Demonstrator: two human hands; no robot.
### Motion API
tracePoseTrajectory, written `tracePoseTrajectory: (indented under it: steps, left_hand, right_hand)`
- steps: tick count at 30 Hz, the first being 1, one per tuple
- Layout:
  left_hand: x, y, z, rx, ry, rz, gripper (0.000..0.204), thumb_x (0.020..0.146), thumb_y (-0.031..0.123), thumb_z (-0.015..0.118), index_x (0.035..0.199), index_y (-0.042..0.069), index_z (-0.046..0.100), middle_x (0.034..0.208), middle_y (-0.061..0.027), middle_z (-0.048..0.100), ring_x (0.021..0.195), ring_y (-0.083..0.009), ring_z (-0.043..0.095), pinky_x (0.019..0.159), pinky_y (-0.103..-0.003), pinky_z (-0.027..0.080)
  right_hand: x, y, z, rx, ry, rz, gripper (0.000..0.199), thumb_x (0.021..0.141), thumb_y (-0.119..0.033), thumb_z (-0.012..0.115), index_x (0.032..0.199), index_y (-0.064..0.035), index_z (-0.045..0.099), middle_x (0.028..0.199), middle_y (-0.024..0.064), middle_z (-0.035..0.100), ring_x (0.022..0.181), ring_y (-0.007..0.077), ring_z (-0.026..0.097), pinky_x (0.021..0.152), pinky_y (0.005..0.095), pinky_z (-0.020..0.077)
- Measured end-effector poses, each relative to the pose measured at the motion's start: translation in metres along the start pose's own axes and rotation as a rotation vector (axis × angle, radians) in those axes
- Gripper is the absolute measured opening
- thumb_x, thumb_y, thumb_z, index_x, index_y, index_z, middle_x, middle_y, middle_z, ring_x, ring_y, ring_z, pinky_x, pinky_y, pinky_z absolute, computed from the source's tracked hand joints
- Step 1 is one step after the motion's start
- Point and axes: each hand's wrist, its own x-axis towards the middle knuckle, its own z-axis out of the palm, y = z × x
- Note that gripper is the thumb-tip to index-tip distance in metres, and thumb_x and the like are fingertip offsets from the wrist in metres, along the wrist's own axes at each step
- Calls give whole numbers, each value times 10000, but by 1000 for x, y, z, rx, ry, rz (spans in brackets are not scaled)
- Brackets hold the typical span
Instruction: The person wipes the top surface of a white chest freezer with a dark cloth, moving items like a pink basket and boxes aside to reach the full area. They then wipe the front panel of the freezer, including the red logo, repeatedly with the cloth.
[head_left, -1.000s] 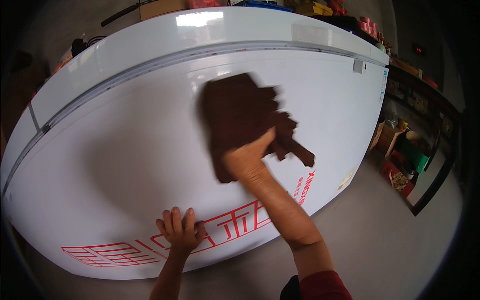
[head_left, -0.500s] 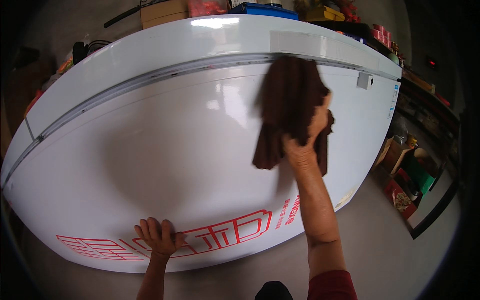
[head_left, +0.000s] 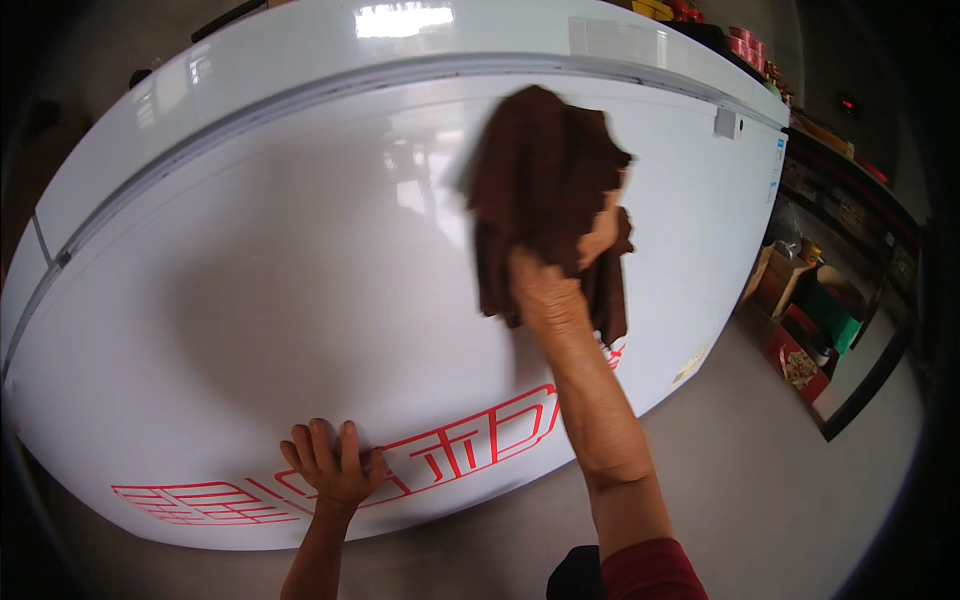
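A large white chest freezer (head_left: 320, 230) fills most of the view, with big red printed characters low on its front panel. My right hand (head_left: 570, 255) grips a dark brown cloth (head_left: 545, 170) against the upper part of that panel, below the lid seam. Folds of the cloth hang past the wrist and cover most of the fingers. Low on the front, beside the red print, my left hand (head_left: 335, 465) lies flat with its fingers spread.
A small grey lock fitting (head_left: 726, 122) sits under the lid at the right. Beyond the freezer stands a dark shelf (head_left: 850, 190), with cardboard boxes (head_left: 780, 280) and a red box (head_left: 797, 355) near the grey floor (head_left: 720, 480). Pink rolls (head_left: 745, 45) lie at the back right.
My right hand has moved the brown cloth to the left along the panel, a little away from the lid seam. The view has shifted slightly; my left hand stays on the front.
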Motion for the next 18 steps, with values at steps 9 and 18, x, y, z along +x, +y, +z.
tracePoseTrajectory:
  steps: [9,18]
  left_hand:
    - [-1,-6,-6,-221,-50,-60,402,847,362,519,1138,94,589,1301,-257,461,1189,-470,408,901,-591,302]
    - [-35,8,-41,-317,-63,-201,642,806,83,570,1373,-29,289,1492,-247,89,1376,-420,128,1077,-551,208]
  right_hand:
    - [-144,-85,-8,7,-275,-536,136,678,-146,588,775,-51,571,1044,142,549,807,304,469,698,392,423]
    - [-169,23,-36,324,-241,493,407,753,-208,633,1101,-16,544,1061,160,554,892,319,515,767,422,428]
